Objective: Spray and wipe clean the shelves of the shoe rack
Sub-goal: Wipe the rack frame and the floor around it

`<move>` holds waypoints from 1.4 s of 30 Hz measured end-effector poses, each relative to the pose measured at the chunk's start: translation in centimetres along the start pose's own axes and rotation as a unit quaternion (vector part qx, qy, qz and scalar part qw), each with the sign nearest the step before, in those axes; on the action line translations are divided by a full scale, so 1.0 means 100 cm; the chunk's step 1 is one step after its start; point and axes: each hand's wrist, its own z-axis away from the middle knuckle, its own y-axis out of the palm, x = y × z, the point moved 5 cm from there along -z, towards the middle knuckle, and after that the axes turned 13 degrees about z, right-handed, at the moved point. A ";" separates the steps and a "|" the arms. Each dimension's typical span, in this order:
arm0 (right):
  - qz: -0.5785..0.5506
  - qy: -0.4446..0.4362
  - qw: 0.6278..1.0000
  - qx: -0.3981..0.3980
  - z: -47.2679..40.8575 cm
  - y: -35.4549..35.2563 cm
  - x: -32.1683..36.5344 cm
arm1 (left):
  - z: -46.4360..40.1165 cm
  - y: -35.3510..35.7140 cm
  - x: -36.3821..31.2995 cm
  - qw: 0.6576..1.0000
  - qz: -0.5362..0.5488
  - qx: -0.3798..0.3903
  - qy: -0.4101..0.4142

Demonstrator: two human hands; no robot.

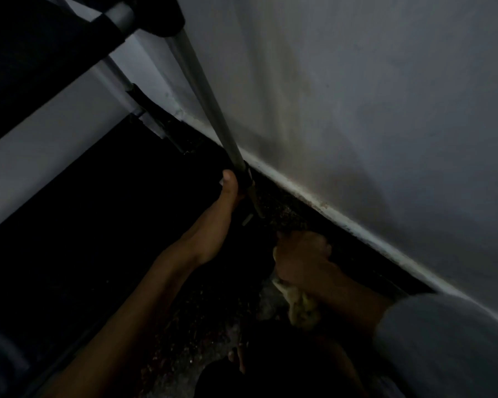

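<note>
The scene is very dim. The shoe rack has grey metal poles (204, 90) and black fabric shelves; an upper shelf (41, 53) crosses the top left and a lower shelf (112, 202) lies dark beneath it. My left hand (227, 196) grips the bottom of the front right pole at its black joint, thumb up along the pole. My right hand (302, 259) is curled round a pale yellowish cloth (299, 305) and holds it low down beside the rack's corner, near the wall's foot. No spray bottle is in view.
A pale wall (371, 96) with a white skirting strip (342, 216) runs diagonally on the right, close to the rack. A dark speckled floor (202, 326) lies below my arms. My grey sleeve (449, 340) fills the lower right corner.
</note>
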 end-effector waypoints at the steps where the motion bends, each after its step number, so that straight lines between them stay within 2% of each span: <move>1: -0.002 -0.005 1.000 0.012 0.004 0.000 -0.004 | 0.002 -0.002 0.004 1.000 -0.007 0.004 -0.001; 3: -0.069 -0.007 0.998 -0.001 0.009 -0.005 -0.010 | -0.001 -0.003 0.006 1.000 -0.022 -0.006 -0.018; 6: -0.263 -0.053 0.957 -0.106 0.003 -0.025 -0.003 | -0.007 -0.007 0.009 1.000 -0.014 -0.016 -0.016; 7: -0.280 -0.075 0.946 -0.142 0.000 -0.028 0.001 | -0.009 -0.008 0.011 1.000 -0.011 -0.017 -0.019; 10: -0.185 -0.033 0.965 -0.180 -0.010 -0.022 0.002 | -0.008 -0.007 0.010 1.000 -0.022 0.007 -0.015; 16: -0.074 0.037 0.986 -0.148 -0.010 -0.020 0.012 | -0.002 -0.003 0.003 0.999 -0.023 0.018 -0.015; 18: -0.077 0.061 0.990 -0.104 -0.007 -0.014 0.006 | -0.001 -0.003 0.004 1.000 -0.005 0.010 -0.021; 20: -0.094 0.091 0.991 -0.025 -0.004 0.000 -0.010 | -0.002 -0.004 0.006 1.000 0.003 0.003 -0.020; 22: -0.077 0.101 0.992 0.005 -0.006 0.005 -0.018 | -0.007 -0.006 0.010 1.000 -0.012 -0.001 -0.020; 25: -0.041 0.085 0.995 -0.024 -0.017 -0.006 -0.005 | -0.010 -0.007 0.013 0.999 -0.012 -0.005 -0.029; 28: 0.005 0.034 0.998 -0.061 -0.027 -0.017 0.009 | -0.010 -0.005 0.011 1.000 -0.007 -0.003 -0.016; 32: -0.007 -0.105 0.989 -0.102 -0.015 -0.015 0.006 | -0.011 -0.004 0.010 1.000 -0.011 -0.008 -0.016; 34: -0.019 -0.141 0.986 -0.089 -0.005 -0.006 0.008 | -0.010 -0.004 0.011 1.000 -0.007 -0.001 -0.015; 36: -0.064 -0.077 0.993 -0.059 -0.001 0.000 0.001 | -0.007 -0.001 0.009 1.000 0.006 0.013 -0.016; 38: -0.101 -0.004 0.992 -0.074 -0.002 0.001 -0.002 | -0.007 -0.002 0.008 1.000 0.005 0.011 -0.023; 42: -0.082 0.021 0.990 -0.112 -0.014 -0.008 0.017 | -0.011 -0.004 0.011 1.000 -0.007 0.000 -0.006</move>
